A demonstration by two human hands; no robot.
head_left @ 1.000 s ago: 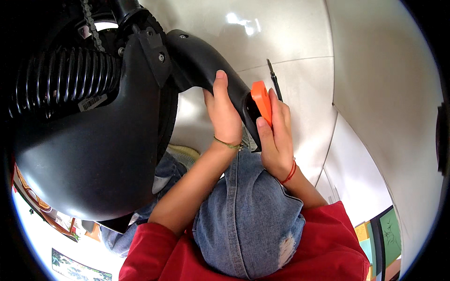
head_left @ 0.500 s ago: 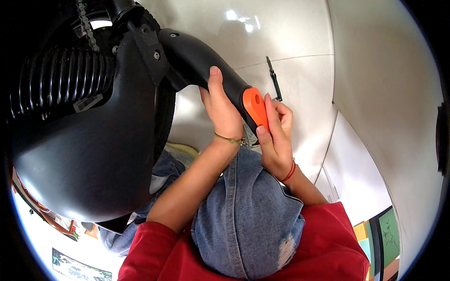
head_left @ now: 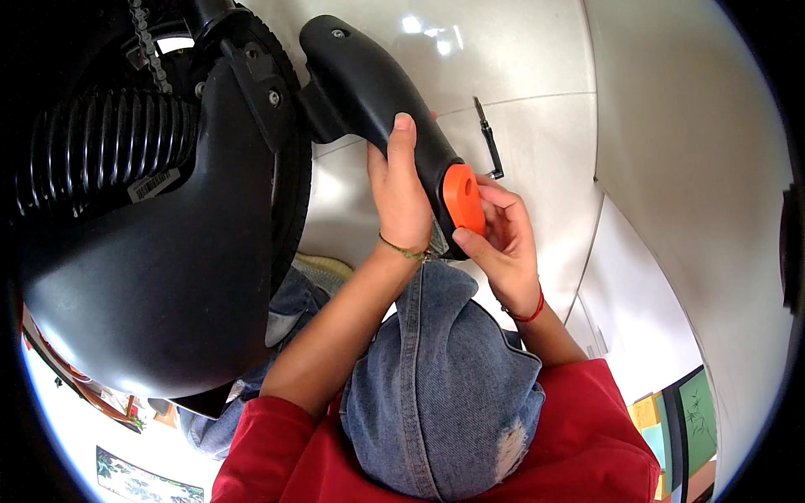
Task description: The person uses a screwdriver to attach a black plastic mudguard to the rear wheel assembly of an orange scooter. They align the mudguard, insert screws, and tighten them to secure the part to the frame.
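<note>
- Most fingers of the left hand (head_left: 401, 197) hide behind the long black part (head_left: 377, 88); one fingertip peeks past its far edge.
- The big black machine (head_left: 151, 302) gets lost in the dark at the left side.
- The left hand is wrapped around the long black part, thumb on top.
- The right hand (head_left: 510, 243) pinches the orange piece (head_left: 462, 194) by its edge, at the long black part's near end.

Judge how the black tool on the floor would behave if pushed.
The tool looks stiff, its slim body lying straight. It would probably slide readily on the glossy floor. Its jutting end might stop it rolling far.
</note>
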